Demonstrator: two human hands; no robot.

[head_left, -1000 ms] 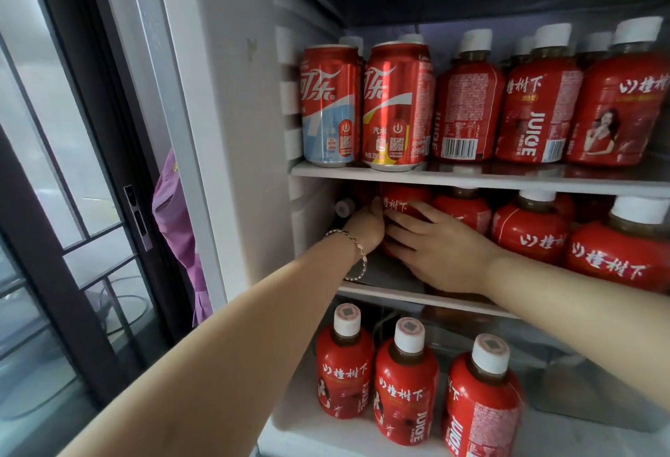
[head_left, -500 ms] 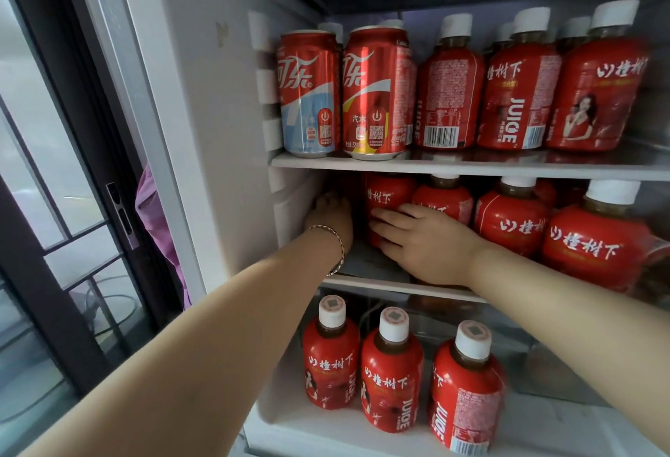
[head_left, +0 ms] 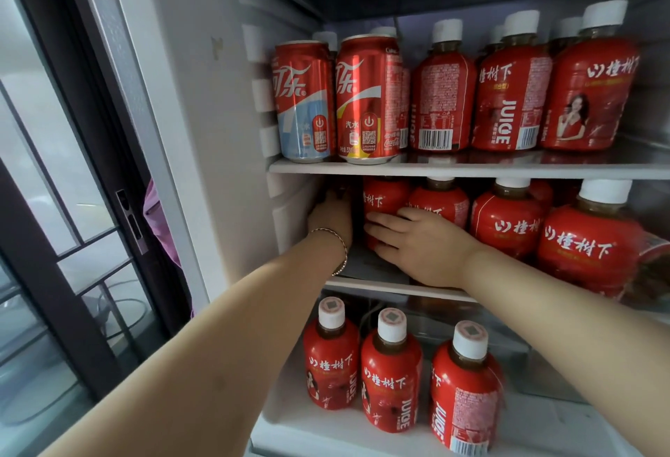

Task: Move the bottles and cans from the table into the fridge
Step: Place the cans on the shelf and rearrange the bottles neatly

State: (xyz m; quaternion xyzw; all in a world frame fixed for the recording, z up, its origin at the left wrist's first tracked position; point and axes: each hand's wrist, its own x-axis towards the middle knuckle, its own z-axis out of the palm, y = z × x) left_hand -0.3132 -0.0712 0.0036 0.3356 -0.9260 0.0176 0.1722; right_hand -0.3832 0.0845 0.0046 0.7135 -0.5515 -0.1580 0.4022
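Now, left hand (head_left: 331,219): is pushed deeper into the fridge (head_left: 203,112); grip cannot be told.
Right hand (head_left: 422,251): is kept flat, fingers (head_left: 380,219) spread, on the bottle (head_left: 384,199).
Bottle: is stood on middle shelf (head_left: 380,288).

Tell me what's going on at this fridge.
A person is stocking the open fridge. Both hands reach onto the middle shelf. The right hand rests its fingers across the front of a red juice bottle at the left end of the row. The left hand reaches into the gap between that bottle and the fridge wall, and what it touches is hidden. The top shelf holds two Coca-Cola cans and more juice bottles. Three juice bottles stand at the bottom.
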